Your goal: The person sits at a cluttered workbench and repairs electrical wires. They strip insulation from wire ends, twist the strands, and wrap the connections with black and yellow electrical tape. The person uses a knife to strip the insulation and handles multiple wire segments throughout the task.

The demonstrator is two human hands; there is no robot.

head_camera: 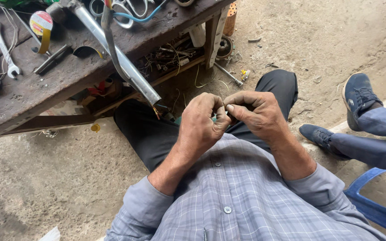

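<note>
My left hand and my right hand meet in front of my chest, above my lap in black trousers. Their fingertips pinch together on something small and dark, mostly hidden by the fingers; I cannot tell what it is. A metal tube with wires at its end slopes from the workbench down toward my knee, just left of my left hand.
A worn wooden workbench at the upper left carries a spanner, a roll of tape, cables and scrap. Another person's legs in blue trousers and dark shoes are at the right, beside a blue plastic chair. The ground is bare concrete.
</note>
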